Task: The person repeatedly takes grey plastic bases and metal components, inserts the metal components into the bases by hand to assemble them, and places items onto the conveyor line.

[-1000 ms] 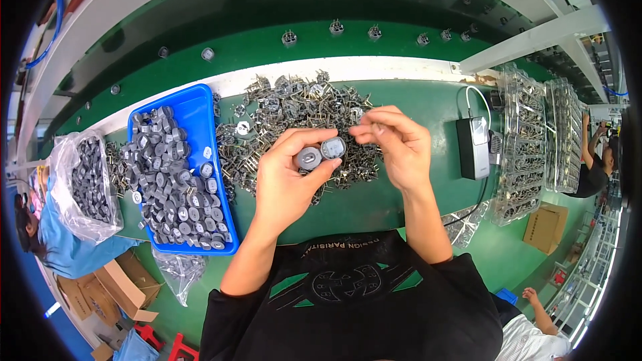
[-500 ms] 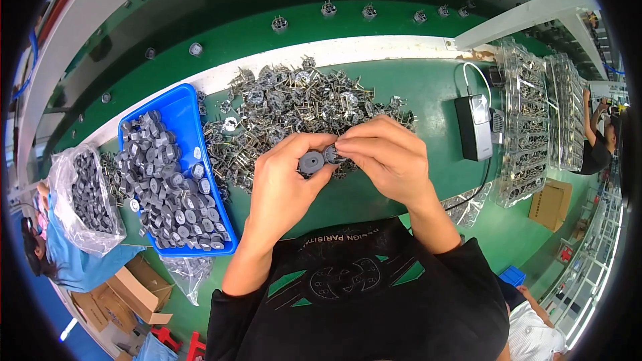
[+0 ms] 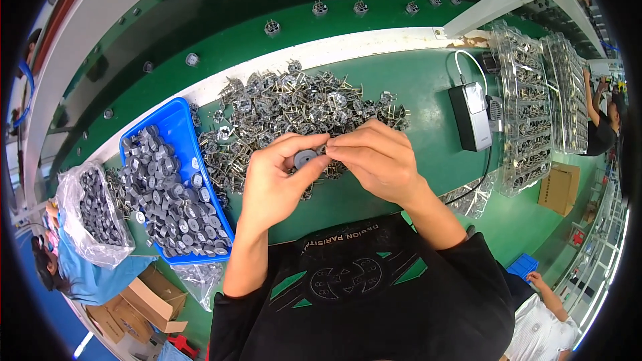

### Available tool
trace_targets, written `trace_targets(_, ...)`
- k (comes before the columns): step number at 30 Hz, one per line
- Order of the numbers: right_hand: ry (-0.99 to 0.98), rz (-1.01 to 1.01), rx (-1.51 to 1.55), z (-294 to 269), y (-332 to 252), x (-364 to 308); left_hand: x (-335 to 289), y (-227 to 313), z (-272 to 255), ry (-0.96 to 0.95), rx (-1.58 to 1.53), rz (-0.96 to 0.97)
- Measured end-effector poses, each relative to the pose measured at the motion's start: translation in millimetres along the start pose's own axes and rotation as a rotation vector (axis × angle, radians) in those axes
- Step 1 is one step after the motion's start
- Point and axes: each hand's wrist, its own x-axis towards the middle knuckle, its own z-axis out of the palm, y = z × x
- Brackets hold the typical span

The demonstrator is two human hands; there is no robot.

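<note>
Pinched between thumb and fingers of my left hand [image 3: 275, 177] is a round grey plastic cap [image 3: 305, 158], its flat face with a central hole turned up. My right hand [image 3: 382, 160] is closed right against it, fingertips meeting the left fingertips. The small dark metal part in the right fingers is almost wholly hidden by them. Both hands hover over the near edge of a heap of metal pronged parts [image 3: 287, 103]. To the left, a blue tray [image 3: 190, 135] is filled with loose grey caps [image 3: 170, 200].
Left of the tray lies a clear plastic bag [image 3: 114, 244] of grey parts. A black box-shaped device [image 3: 470, 117] with a white cable stands right of the heap, beside clear trays [image 3: 525, 113] of parts. Beyond, a green conveyor [image 3: 294, 20] carries spaced parts. Other people are at both sides.
The right fingertips have closed in on the left ones, covering the metal part that showed before. Both hands have shifted slightly left. The whole view has turned a little.
</note>
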Motion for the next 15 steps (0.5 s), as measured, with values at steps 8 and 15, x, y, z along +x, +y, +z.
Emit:
trace_targets(8,0.219,0.008,0.042,6.8,1.3,-7.9,11.8,12.5,4.2,-0.056,-0.228,-0.078)
trace_targets(15,0.189,0.049,0.091,-1.8,5.7,-9.1,16.8,11.6,0.7,-0.188,-0.307,-0.173)
